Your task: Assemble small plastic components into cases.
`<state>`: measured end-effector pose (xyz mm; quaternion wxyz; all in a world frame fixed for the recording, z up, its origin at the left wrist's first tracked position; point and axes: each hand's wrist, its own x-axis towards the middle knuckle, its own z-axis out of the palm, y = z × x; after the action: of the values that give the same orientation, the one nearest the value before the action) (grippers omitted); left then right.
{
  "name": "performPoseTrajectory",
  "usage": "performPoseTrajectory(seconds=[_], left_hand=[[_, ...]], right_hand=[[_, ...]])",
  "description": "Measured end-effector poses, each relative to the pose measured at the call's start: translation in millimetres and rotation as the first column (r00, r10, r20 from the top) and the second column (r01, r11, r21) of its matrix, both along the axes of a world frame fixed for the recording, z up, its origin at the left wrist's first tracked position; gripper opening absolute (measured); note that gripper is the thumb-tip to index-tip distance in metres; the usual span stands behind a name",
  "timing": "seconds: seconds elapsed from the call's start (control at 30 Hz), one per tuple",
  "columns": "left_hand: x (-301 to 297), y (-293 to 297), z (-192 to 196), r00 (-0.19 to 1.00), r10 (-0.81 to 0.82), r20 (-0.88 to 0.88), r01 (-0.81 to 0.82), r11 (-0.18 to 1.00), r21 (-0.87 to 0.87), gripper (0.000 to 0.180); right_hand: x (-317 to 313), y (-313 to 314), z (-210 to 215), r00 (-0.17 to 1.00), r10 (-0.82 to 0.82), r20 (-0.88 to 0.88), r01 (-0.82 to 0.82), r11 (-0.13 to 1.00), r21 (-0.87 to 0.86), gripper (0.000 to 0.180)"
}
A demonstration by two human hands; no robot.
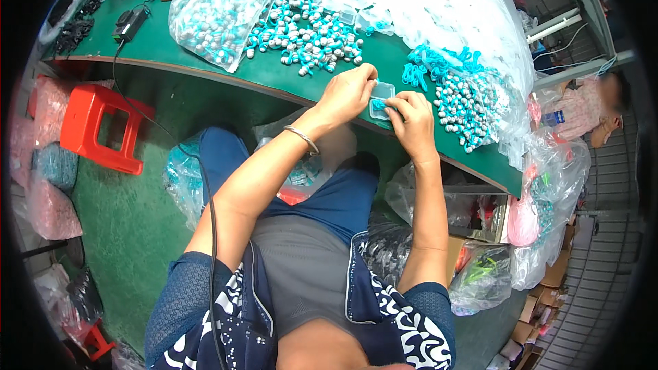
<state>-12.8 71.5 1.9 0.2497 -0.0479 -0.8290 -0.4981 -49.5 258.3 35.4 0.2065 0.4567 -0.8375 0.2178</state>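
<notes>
At table edge (288, 85), both hands' fingers hold small clear box (381, 99), lying flat.

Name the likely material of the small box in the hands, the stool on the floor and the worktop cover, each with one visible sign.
Small box: probably clear plastic; the green shows through.
Stool: likely moulded plastic; uniform glossy red.
Worktop cover: apparently a matte green mat, maybe rubber or felt; no glare.

bare green table (274, 72) left of hands; teal-grey piece heaps (308, 31) ahead, (466, 103) right block reach.
</notes>
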Motion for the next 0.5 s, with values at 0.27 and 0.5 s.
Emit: performPoseTrajectory(seconds=[0.27, 0.5], left_hand=[[0, 2, -3, 0.999, 0.016, -0.033, -0.016, 1.0, -0.005, 0.012], [7, -15, 0, 0.991, -0.131, 0.028, 0.119, 0.955, 0.273, 0.014]], right_hand=[[-2, -3, 8, 0.998, 0.065, -0.025, -0.062, 0.992, 0.113, 0.017], [1, 4, 10, 0.978, 0.006, 0.207, 0.028, 0.987, -0.161, 0.018]])
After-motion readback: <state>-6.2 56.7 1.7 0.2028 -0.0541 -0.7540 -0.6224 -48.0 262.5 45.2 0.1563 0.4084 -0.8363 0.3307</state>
